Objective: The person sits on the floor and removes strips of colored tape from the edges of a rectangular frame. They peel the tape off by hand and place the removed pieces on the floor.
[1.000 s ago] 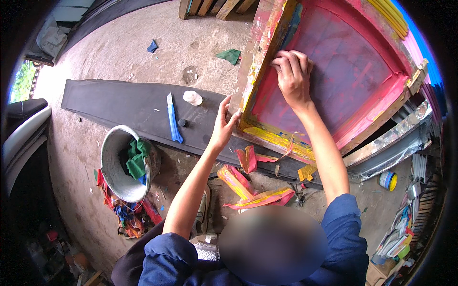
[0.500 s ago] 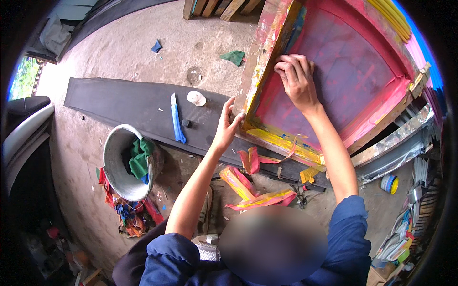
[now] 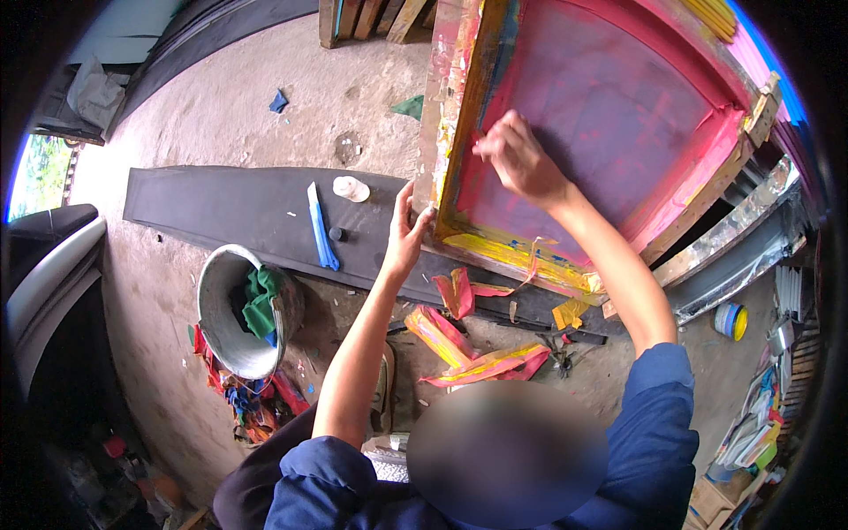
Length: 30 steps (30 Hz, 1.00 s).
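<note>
A paint-stained wooden screen-printing frame [image 3: 449, 119] leans across the upper right, its mesh [image 3: 601, 115] tinted purple and pink with red and yellow borders. My left hand [image 3: 408, 237] grips the frame's lower left corner, thumb against the wood. Over the mesh, close to the left bar, my right hand [image 3: 523, 161] is closed with its fingertips drawn together; whatever they may hold is too small and blurred to make out. Crumpled strips of pink and yellow tape [image 3: 486, 362] lie on the floor below the frame. A thin torn strip [image 3: 533, 262] hangs at its lower bar.
On the dark board [image 3: 238, 199] lie a blue-handled cutter [image 3: 320, 230], a white bottle [image 3: 351, 188] and a small black cap [image 3: 336, 234]. A grey bucket [image 3: 212, 309] with green cloth [image 3: 261, 300] stands beside colourful scraps [image 3: 256, 406]. At right is a paint tin [image 3: 730, 321].
My right hand has moved left and slightly down, toward the frame's left bar. My left hand stays on the corner. The whole view has shifted a little.
</note>
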Available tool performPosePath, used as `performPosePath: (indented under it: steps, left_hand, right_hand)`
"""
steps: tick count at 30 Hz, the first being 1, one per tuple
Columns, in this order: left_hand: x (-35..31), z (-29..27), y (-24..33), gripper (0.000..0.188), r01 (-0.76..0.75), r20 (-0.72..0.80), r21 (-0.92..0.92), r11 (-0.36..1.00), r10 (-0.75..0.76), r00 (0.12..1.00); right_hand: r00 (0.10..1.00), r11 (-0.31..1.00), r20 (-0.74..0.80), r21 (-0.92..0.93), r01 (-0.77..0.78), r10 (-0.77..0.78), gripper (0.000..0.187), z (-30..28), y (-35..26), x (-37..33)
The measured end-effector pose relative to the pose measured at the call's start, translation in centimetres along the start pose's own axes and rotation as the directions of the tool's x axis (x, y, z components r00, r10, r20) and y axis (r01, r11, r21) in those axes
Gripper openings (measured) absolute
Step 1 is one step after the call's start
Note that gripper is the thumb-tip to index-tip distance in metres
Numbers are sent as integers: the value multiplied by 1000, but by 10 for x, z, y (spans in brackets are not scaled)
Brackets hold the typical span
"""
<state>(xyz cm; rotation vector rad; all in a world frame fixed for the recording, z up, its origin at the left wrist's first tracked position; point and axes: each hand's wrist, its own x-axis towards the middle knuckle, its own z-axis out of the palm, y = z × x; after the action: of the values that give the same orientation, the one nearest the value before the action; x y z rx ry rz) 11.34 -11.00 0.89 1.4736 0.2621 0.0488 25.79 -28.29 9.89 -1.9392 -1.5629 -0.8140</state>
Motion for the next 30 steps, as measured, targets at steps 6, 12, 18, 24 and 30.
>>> performPosePath:
  steps: [6,12,18,24,30]
  left_hand:
    - [3,-2,-13,57,-47,-23,-48,998,46,999]
    - [3,-1,-13,58,-79,27,-39,996,81,996]
    - [4,-3,-10,57,-53,23,-104,993,55,998]
    - [-2,3,2,61,10,17,-80,997,-9,1000]
    - [1,2,1,54,-91,14,-113,989,94,996]
  right_hand:
    - [983,986,72,-32,-164,166,22,-18,-21,-21]
    - [935,924,114,-232,-303,335,31,-16,-28,-2]
    - [965,944,-8,-208,-257,261,11,-10,-24,-3]
    - [947,925,46,-234,-299,318,9,-24,-50,-46]
    - [882,868,44,-203,-452,469,12,-30,-88,-69]
